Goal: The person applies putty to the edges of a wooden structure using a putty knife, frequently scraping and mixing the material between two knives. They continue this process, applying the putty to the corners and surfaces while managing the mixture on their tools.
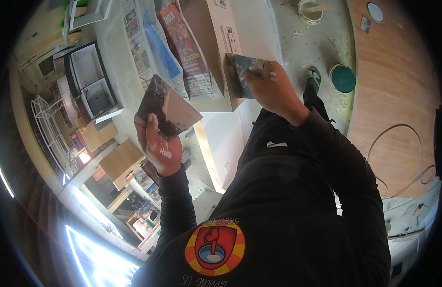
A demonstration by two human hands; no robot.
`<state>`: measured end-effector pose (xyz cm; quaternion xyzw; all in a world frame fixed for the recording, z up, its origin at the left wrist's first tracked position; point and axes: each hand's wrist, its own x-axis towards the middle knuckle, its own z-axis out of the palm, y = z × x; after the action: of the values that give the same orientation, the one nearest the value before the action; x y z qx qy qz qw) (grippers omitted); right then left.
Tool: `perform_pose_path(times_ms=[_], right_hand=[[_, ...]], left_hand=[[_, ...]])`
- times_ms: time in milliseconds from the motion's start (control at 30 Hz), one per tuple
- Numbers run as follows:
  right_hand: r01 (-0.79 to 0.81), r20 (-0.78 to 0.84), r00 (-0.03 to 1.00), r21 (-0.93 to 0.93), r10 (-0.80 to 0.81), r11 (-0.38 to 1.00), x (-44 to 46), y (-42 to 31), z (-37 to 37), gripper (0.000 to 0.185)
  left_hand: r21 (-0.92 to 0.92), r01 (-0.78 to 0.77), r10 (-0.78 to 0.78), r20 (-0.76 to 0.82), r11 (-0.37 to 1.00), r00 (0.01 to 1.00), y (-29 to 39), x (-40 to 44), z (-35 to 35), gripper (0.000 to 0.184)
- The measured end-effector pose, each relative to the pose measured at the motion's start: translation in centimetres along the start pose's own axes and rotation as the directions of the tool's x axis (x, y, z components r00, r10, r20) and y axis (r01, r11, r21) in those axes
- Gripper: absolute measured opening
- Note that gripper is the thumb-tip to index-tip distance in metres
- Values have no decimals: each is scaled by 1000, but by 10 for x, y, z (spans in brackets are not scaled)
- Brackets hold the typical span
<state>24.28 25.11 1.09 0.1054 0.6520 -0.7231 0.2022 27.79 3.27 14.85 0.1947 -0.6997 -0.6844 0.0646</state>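
My left hand is closed around a flat putty scraper, a square metal sheet with dark patches and a paler, shiny part. White putty smears mark the thumb and palm. My right hand grips a second, grey putty scraper, thumb flat on its face. That blade is at the edge of a pale box-like panel, just below a white power socket; whether it touches the panel I cannot tell. Newspaper sheets cover the panel's top surface beside the left scraper.
A teal-lidded bucket and an open pail with a stick across it stand on the stained floor. Right of them lies a wooden board with a cable on it. A white wire rack is at left.
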Motion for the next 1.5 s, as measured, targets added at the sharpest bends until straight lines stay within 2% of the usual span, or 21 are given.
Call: perform_pose_path(times_ms=[100,167,233,333,467,567,600,667,700,767,800,833,933,1000,1100,1200,1233,1300,1333,1400,1500], right_hand=[[135,-87,988,67,-129,989,-6,-7,7,24],[89,-1,996,-77,-89,993,-12,-8,11,24],[144,-41,987,-159,-152,977,-26,-11,15,22],[459,76,888,-85,-454,884,-38,-3,8,21],[315,263,913,33,-312,948,-61,-11,-16,24],[369,174,912,44,-370,929,-68,-4,-13,35],[370,172,912,45,-372,928,-71,-5,-12,35],[645,180,750,13,-636,764,-76,-12,-11,53],[681,263,707,-1,-656,733,-78,-12,-13,66],[796,251,593,-39,-765,604,-81,-24,-9,66],[799,251,589,-42,-768,599,-81,-26,-8,66],[836,261,539,-52,-801,546,-80,-26,-6,67],[875,287,482,-111,-828,471,-80,-23,-6,67],[878,302,479,-158,-824,452,-79,-18,-10,66],[859,321,507,-265,-800,438,-74,-4,-29,62],[733,447,672,-518,-591,442,-70,13,-58,63],[739,456,664,-523,-592,425,-71,12,-67,63],[596,300,803,-417,-515,686,-74,6,-81,63],[596,289,803,-370,-522,713,-75,-5,-87,67],[624,287,781,-369,-554,688,-74,-23,-93,67],[682,311,726,-437,-613,586,-67,-49,-97,66]], left_hand=[[13,-3,3,-5,1000,1000,1,-2,4,28],[24,-4,4,-13,1000,1000,1,-3,4,27],[-16,25,-25,-16,1000,1000,1,-3,2,25],[-40,33,-33,-7,999,999,-2,-3,-5,24],[-56,23,-24,-19,998,1000,-1,-1,-6,26],[-48,53,-53,-2,997,999,3,-5,2,32],[-97,160,-161,-2,982,987,2,-8,-1,32],[-104,294,-298,-27,950,954,-1,-14,-2,34],[-104,292,-296,-25,951,955,-3,-19,0,34],[156,263,-281,109,952,953,-5,-28,12,35],[-168,412,-403,90,895,911,-5,-31,20,36],[-237,488,-473,118,840,873,-1,-34,30,36],[-152,414,-390,163,898,906,2,-41,39,35],[-78,337,-333,60,938,941,-7,-41,36,34],[-242,301,-285,100,922,953,-5,-43,39,34],[-304,282,-276,66,910,959,2,-38,40,35],[-215,128,-108,103,968,989,4,-34,46,32],[-146,-41,59,123,988,991,10,-30,62,26],[-158,-50,68,111,986,992,7,-25,63,26],[196,-244,229,99,950,968,0,-20,57,19],[193,-299,267,174,935,948,-4,-19,60,18]])
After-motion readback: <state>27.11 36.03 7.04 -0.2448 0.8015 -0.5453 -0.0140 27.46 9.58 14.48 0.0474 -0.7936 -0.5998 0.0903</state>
